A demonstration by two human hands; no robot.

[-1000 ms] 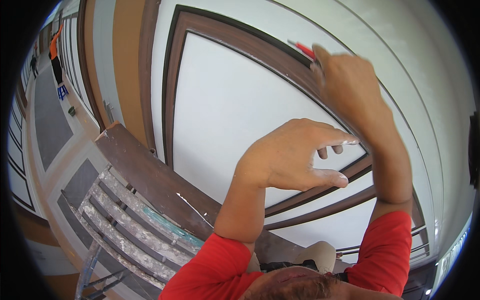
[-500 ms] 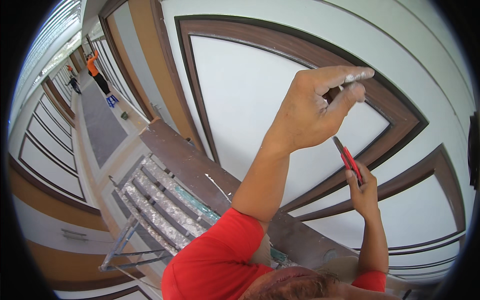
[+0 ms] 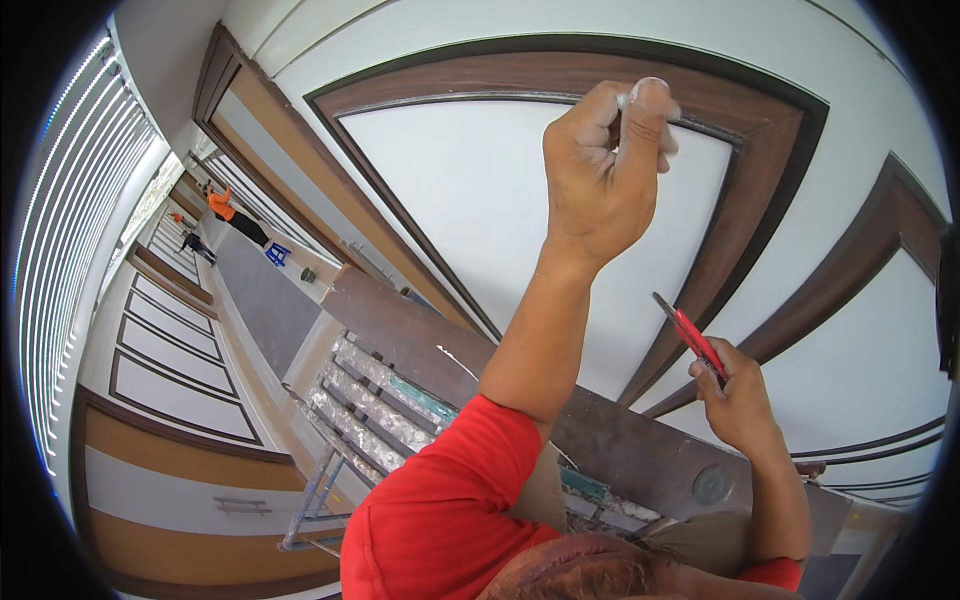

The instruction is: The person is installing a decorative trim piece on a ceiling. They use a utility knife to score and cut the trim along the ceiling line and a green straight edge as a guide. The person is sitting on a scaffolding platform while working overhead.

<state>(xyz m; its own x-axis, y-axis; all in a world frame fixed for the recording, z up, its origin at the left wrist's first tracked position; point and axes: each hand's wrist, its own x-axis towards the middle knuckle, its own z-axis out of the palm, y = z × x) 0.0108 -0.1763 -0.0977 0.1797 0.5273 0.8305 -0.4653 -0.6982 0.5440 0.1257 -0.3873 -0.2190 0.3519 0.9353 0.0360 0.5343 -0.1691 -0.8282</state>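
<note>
Left hand (image 3: 603, 180) up in front of the white wall panel (image 3: 480, 190), its fingertips overlapping the upper run of the brown wood trim (image 3: 750, 112) in this view. Fingers curled in, thumb laid against them, whitish residue on the tips. Cannot tell whether anything small is pinched inside, or whether the fingertips touch the trim.

Right hand (image 3: 738, 400) lower and to the right, closed around the handle of a red utility knife (image 3: 697, 338). Blade out. Knife's long axis slants up and leftward from the fist, the tip aimed toward the panel, below the left hand. Knife lies below and right of the left hand, well apart from it; the right hand alone has it. Left hand is nearer the top trim. Contact between blade and wall not clear.

Under the arms: a brown plank (image 3: 620, 435) beside a paint-spattered slatted platform (image 3: 380, 410). Down the corridor, a co-worker in an orange top (image 3: 222, 207) near a blue stool (image 3: 278, 255).
</note>
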